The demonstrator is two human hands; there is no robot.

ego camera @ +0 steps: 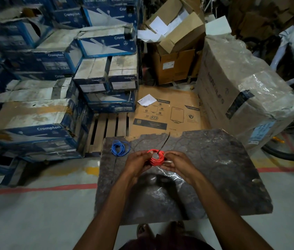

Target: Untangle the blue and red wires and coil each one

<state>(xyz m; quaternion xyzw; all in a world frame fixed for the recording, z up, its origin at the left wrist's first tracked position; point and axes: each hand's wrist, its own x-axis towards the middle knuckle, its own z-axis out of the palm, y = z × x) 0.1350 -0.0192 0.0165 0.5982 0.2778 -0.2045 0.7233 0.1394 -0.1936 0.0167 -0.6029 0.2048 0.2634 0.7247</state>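
1. on the nine o'clock side of the view, stacked blue and white cardboard boxes (34,130) with torn, dusty tops stand on the grey concrete floor (25,213), which bears a painted red line (34,189).
2. a pale slatted wooden pallet (106,127) shows just right of the boxes, at eleven o'clock from the tabletop.
3. the small round coil of blue wire (120,148) lies flat on the dark mottled slab tabletop (214,177), near its far-left corner. no hand touches it, and it sits apart from the red coil, at ten o'clock from it.
4. the left hand (137,163) has its fingers curled round the nine o'clock side of the tight round coil of red wire (156,157).
5. the red coil is held between both hands above the tabletop, and a thin dark end (164,144) sticks out of it toward one o'clock.
6. the right hand (177,163) pinches the three o'clock side of the red coil between thumb and fingers.
7. at twelve o'clock beyond the tabletop lies a flat brown printed cardboard sheet (168,112), and behind it stands an open brown carton (175,65) with white papers in it.
8. at two o'clock stands a large brown carton wrapped in clear plastic (242,87).
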